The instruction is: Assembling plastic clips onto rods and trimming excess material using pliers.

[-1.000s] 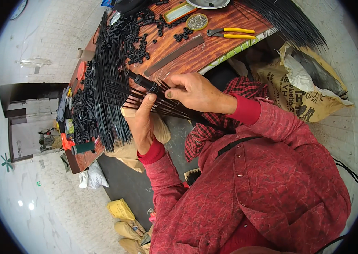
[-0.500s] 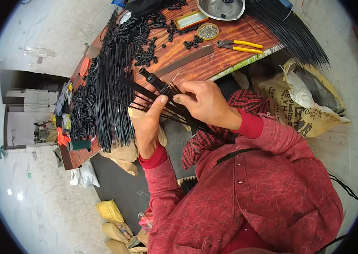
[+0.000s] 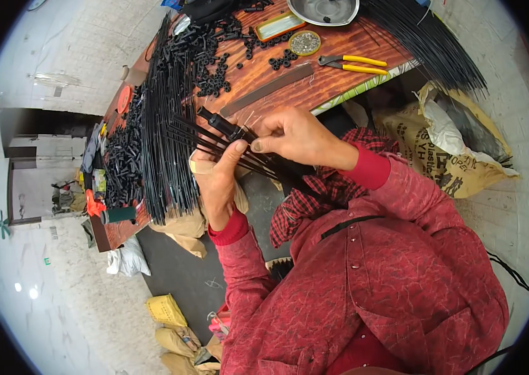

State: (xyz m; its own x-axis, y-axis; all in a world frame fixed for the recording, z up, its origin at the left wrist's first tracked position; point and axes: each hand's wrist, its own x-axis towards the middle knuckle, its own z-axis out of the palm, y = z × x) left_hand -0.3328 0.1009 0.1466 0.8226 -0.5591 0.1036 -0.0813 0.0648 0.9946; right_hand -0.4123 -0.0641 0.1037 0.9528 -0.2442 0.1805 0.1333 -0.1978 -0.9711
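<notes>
In front of my body I hold what looks like an umbrella frame: a black plastic sleeve (image 3: 219, 122) with several thin black ribs (image 3: 192, 134) fanned out around it. My left hand (image 3: 217, 181), with a pale strip wrapped on a finger, is closed around the ribs, its thumb pressing just below the sleeve. My right hand (image 3: 302, 137) pinches at the collar of the sleeve, thumb against the ribs. Thin wire ends (image 3: 249, 119) stick up between the two hands. The pinching fingertips and the joint under them are partly hidden.
The wooden table (image 3: 246, 81) bears black rod bundles (image 3: 164, 137), loose black plastic parts (image 3: 124, 162), yellow-handled cutters (image 3: 355, 64), a flat bar (image 3: 267, 89), a round dish (image 3: 304, 43), an orange-rimmed tray (image 3: 280, 27) and a metal bowl (image 3: 324, 11). A sack (image 3: 443, 144) stands right.
The black sleeve has tipped further to the left and moved slightly down. My right hand has turned a little, its thumb closer to the left thumb. Both hands keep their grip.
</notes>
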